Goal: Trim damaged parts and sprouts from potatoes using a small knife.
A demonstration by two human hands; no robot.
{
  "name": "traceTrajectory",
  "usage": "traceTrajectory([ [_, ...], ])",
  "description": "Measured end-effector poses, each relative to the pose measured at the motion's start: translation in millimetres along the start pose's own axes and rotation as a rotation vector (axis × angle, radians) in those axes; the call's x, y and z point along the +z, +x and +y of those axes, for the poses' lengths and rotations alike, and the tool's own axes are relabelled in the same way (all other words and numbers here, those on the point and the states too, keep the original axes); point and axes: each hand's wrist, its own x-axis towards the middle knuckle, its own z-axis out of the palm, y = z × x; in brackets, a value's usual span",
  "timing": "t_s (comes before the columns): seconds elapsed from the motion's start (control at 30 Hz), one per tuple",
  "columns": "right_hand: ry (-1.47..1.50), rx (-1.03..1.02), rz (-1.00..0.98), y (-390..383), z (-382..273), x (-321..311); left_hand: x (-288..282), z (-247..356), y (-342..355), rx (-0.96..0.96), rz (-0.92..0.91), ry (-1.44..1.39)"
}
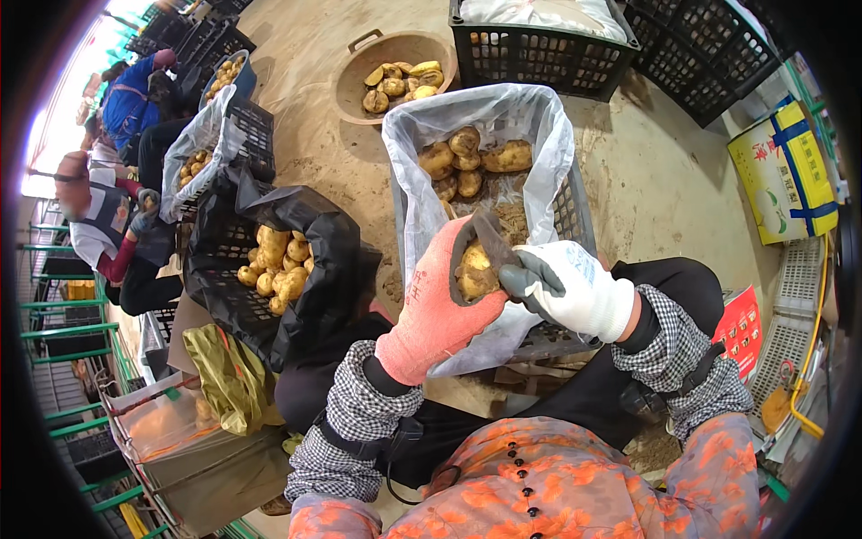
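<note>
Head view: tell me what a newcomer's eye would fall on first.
Most likely the coral-gloved left hand at the center, cupping a potato, with the white-gloved right hand at that potato's right side. Just beyond sits a plastic-lined crate with more potatoes inside, and to its left a black plastic liner surrounds another heap. The orange-flowered shirt stands out along the lower edge.

On your left hand [449, 292], the pink glove [422, 323] bears dark red characters; on your right hand [570, 283], the white glove [606, 304] shows small blue print. To your right, the yellow-and-white carton [770, 193] carries large red characters, and the red sheet [740, 331] has tiny, unreadable print.
</note>
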Motion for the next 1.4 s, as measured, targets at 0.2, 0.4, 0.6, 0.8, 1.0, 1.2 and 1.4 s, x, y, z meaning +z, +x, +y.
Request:
traceTrajectory([
  [0.2, -0.173, -0.189, -0.002, -8, 8, 0, -6, 5, -2, -0.228, -0.147, -0.190],
  [0.4, 0.056, -0.042, 0.018, -5, 1, 4, -3, 5, 0, -0.060, -0.079, -0.067],
  [0.6, -0.209, -0.135, -0.138, -8, 2, -1, -6, 2, -3, -0.167, -0.198, -0.050],
  [0.8, 0.112, -0.006, 0.017, -8, -1, 7, -3, -2, -2, 0.134, -0.060, 0.366],
  [1.0, -0.065, -0.137, -0.039, -5, -3, 2, -5, 2, -1, -0.001, -0.139, 0.105],
  [1.2, 0.523, 0.270, 0.012, -9, -12, -1, -2, 9, -4, -0.121, -0.037, -0.378],
  [1.4, 0.799, 0.410, 0.083, -5, -9, -1, 0, 1, -2, -0.149, -0.104, -0.709],
])
